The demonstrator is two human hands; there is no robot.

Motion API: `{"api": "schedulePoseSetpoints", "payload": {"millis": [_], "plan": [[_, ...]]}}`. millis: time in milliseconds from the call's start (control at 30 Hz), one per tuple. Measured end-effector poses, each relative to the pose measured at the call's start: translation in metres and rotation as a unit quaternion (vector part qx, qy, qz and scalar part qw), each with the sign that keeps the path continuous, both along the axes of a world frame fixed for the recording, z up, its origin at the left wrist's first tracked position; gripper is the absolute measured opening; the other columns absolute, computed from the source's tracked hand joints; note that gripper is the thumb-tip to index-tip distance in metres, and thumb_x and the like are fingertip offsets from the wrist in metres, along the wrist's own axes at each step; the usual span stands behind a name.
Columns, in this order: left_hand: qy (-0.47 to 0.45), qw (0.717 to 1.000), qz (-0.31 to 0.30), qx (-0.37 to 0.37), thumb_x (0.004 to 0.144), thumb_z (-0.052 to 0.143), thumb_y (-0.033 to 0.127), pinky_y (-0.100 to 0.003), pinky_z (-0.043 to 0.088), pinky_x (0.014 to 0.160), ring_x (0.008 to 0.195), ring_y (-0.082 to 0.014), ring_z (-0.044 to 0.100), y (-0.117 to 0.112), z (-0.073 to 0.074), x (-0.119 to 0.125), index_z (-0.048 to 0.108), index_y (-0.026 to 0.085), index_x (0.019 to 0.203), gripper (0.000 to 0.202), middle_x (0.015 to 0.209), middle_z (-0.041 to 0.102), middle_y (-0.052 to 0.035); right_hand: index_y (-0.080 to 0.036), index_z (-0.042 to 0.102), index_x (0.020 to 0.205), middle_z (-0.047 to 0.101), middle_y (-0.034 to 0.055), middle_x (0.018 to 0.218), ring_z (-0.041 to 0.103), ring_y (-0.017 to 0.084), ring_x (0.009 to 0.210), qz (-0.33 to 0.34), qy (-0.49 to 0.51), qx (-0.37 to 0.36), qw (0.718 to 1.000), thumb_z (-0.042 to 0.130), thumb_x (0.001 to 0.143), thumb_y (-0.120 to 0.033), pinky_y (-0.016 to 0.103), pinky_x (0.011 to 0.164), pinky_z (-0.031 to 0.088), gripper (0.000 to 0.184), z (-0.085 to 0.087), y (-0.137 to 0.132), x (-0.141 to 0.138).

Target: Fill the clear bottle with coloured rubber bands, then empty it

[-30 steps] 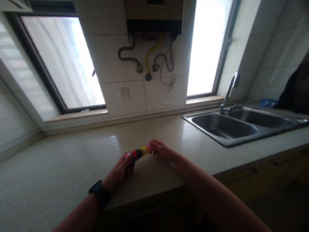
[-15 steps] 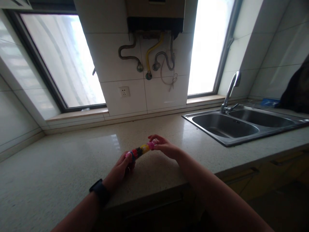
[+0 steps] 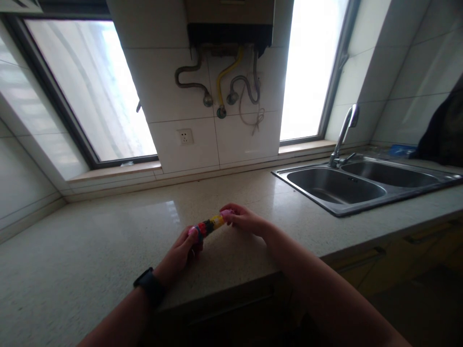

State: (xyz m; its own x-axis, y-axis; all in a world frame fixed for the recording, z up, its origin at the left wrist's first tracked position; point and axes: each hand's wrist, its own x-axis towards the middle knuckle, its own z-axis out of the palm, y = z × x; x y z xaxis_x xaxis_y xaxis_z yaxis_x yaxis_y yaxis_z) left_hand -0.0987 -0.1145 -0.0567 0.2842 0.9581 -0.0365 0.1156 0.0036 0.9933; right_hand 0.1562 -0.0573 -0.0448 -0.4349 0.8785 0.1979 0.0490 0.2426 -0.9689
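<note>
A slim, stick-shaped item (image 3: 209, 227) with pink, blue, red, black and yellow bands slants up to the right, just over the countertop. Its exact kind is too small and dim to make out. My left hand (image 3: 184, 246) is closed round its lower pink and blue end, thumb on top. At the upper end, the fingers and thumb of my right hand (image 3: 244, 219) close on the pink tip and partly cover it. The middle bands show between the two hands. A dark watch (image 3: 149, 284) is on my left wrist.
A speckled pale countertop (image 3: 108, 241) spans the view. To the right lies a double steel sink (image 3: 336, 185) with a chrome tap (image 3: 343, 135). A water heater (image 3: 229, 31) with hoses hangs on the tiled wall above a socket (image 3: 185, 137). Drawers (image 3: 361, 265) sit below the counter edge.
The fingers of my right hand have closed in over the pink tip, where they were more spread before. My left hand keeps its grip. The view has shifted slightly.
</note>
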Motion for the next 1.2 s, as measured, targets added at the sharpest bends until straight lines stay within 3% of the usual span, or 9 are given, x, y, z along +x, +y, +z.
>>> {"api": "schedulePoseSetpoints", "payload": {"millis": [267, 367, 467, 633, 967, 1200], "plan": [[-0.008, 1.000, -0.010, -0.003, 0.087, 0.045, 0.069, -0.023, 0.036, 0.052, 0.060, -0.0125, 0.050, -0.001, 0.002, 0.001, 0.047, 0.018, 0.120, 0.060, 0.077, 0.058, -0.0009, -0.020, 0.058, 0.105, 0.060, -0.0005, 0.087, 0.054, 0.011, 0.075, 0.053, 0.061, 0.006, 0.997, 0.075, 0.070, -0.018, 0.023, 0.066, 0.041, 0.039, -0.002, -0.003, 0.005], [-0.013, 1.000, -0.009, -0.004, 0.089, 0.043, 0.068, -0.023, 0.037, 0.053, 0.060, -0.0120, 0.050, -0.001, 0.000, 0.000, 0.047, 0.019, 0.119, 0.057, 0.078, 0.058, -0.0009, -0.020, 0.059, 0.108, 0.061, 0.0020, 0.096, 0.056, 0.012, 0.080, 0.058, 0.080, -0.009, 0.995, 0.077, 0.071, -0.025, 0.025, 0.071, 0.044, 0.041, 0.000, -0.004, 0.003], [-0.004, 1.000, -0.013, 0.001, 0.090, 0.042, 0.067, -0.023, 0.036, 0.053, 0.060, -0.0118, 0.050, -0.001, 0.001, -0.001, 0.046, 0.020, 0.121, 0.056, 0.079, 0.058, -0.0010, -0.020, 0.059, 0.113, 0.060, 0.0046, 0.104, 0.057, 0.013, 0.083, 0.014, 0.080, -0.030, 0.996, 0.072, 0.079, -0.042, 0.027, 0.072, 0.047, 0.042, 0.000, -0.002, -0.001], [0.008, 1.000, -0.014, 0.007, 0.090, 0.042, 0.068, -0.023, 0.036, 0.053, 0.061, -0.0121, 0.050, -0.003, 0.004, -0.001, 0.047, 0.020, 0.122, 0.058, 0.079, 0.058, -0.0015, -0.014, 0.062, 0.101, 0.058, 0.0015, 0.078, 0.051, 0.011, 0.064, -0.017, -0.019, -0.040, 0.999, 0.061, 0.085, -0.052, 0.024, 0.058, 0.041, 0.041, -0.005, 0.002, -0.006], [0.005, 1.000, -0.011, 0.016, 0.088, 0.047, 0.067, -0.024, 0.037, 0.055, 0.063, -0.0128, 0.050, -0.005, 0.008, 0.001, 0.047, 0.019, 0.125, 0.061, 0.079, 0.058, -0.0019, -0.019, 0.060, 0.102, 0.056, 0.0000, 0.086, 0.050, 0.011, 0.072, 0.020, 0.041, 0.028, 0.999, 0.074, 0.075, -0.029, 0.023, 0.063, 0.041, 0.032, 0.000, -0.002, 0.003], [-0.007, 1.000, 0.000, 0.002, 0.087, 0.047, 0.068, -0.023, 0.036, 0.052, 0.060, -0.0122, 0.050, -0.006, 0.008, 0.001, 0.048, 0.020, 0.124, 0.061, 0.076, 0.057, -0.0008, -0.019, 0.058, 0.103, 0.055, -0.0011, 0.087, 0.049, 0.010, 0.073, 0.060, 0.072, 0.028, 0.995, 0.073, 0.072, -0.019, 0.021, 0.063, 0.038, 0.035, -0.001, -0.002, 0.006]]}}
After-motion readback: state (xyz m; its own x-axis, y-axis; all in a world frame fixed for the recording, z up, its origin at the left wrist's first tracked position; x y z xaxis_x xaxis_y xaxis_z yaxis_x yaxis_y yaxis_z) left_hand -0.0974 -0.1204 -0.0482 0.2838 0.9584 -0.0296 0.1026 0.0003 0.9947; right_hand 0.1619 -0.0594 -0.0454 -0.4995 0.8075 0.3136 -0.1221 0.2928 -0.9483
